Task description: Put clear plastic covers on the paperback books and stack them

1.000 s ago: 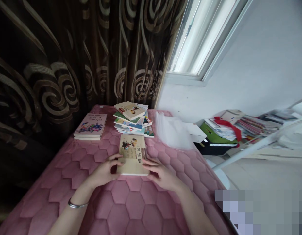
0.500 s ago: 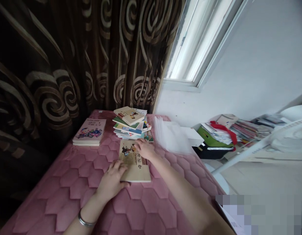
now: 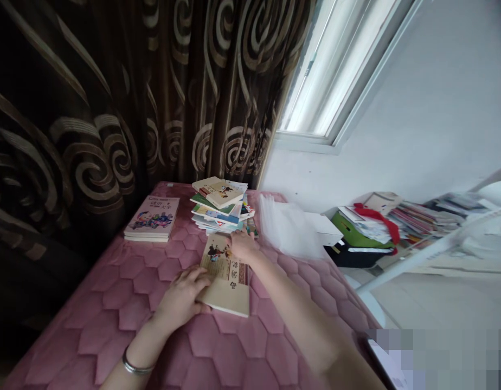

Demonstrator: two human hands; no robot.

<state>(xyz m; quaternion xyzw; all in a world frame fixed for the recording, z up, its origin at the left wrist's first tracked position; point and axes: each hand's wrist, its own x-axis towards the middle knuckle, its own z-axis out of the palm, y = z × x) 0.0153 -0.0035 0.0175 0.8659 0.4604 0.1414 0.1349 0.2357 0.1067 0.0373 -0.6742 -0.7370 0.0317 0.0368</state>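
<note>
A beige paperback book (image 3: 224, 287) with a small figure picture and dark characters lies on the pink quilted surface in front of me. My left hand (image 3: 186, 292), with a silver bangle on its wrist, grips the book's left edge, fingers over the cover and thumb low at the side. At the far right corner, my right hand (image 3: 243, 246) has its bent fingers around the edge; its fingertips are partly hidden. Just beyond stands an uneven stack of books (image 3: 218, 208), topped by another beige book (image 3: 225, 192).
To the left lies a neat pile of books (image 3: 153, 219) with a cartoon cover. Right of the stack are translucent plastic sheets (image 3: 289, 230) and a white box (image 3: 323, 228). Past the edge of the pink surface (image 3: 145, 309) stand a green and black bin (image 3: 352, 244) and a white fan (image 3: 437, 252).
The beige book has slid slightly nearer to me and turned a little, both hands staying on it. The whole view has shifted slightly.
</note>
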